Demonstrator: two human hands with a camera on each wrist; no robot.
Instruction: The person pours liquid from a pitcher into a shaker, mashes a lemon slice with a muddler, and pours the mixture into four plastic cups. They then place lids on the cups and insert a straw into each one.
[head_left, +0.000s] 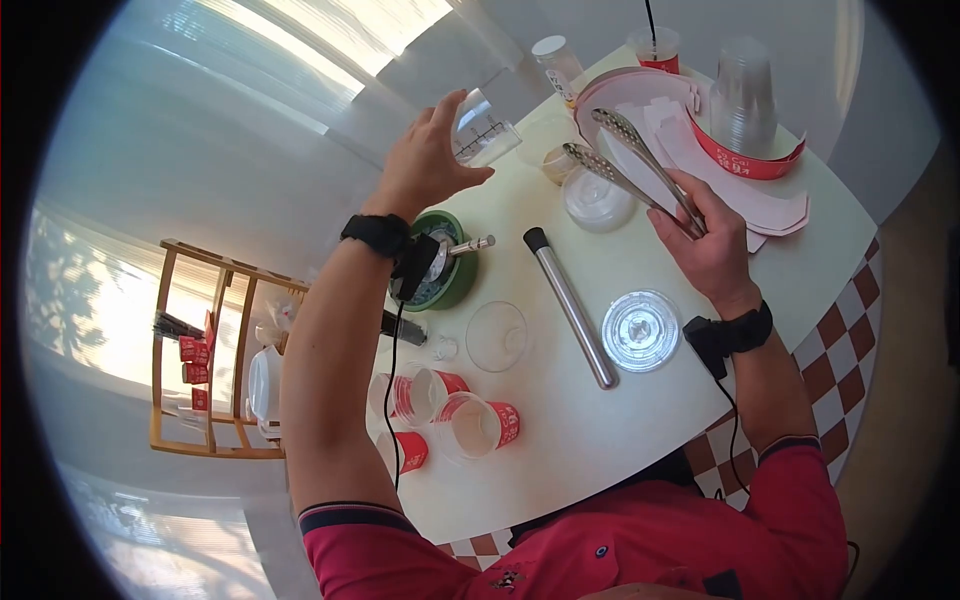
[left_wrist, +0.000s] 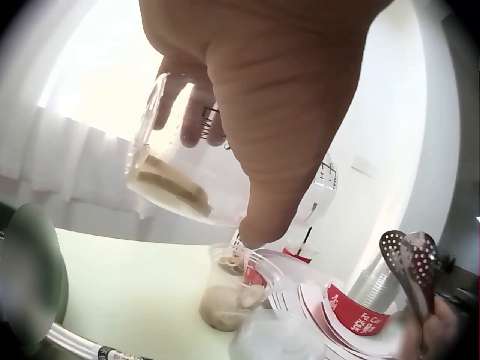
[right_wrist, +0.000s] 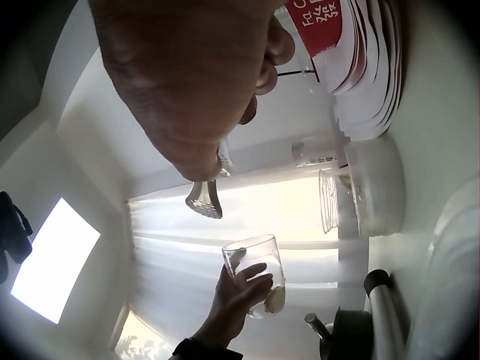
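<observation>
My left hand grips a clear cup with black measuring marks, raised above the table's far side and tilted. Inside it, a pale slice lies against the wall in the left wrist view. My right hand holds metal tongs with perforated tips, which stand apart with nothing between them. In the head view, a clear cup with pale contents stands between the raised cup and the tongs, beside a round translucent container.
A green bucket with a metal handle in it stands at left. A black-tipped steel rod, a clear lid and an upright-looking clear cup occupy the middle. Red-labelled cups are near the front, paper sleeves and stacked cups at far right.
</observation>
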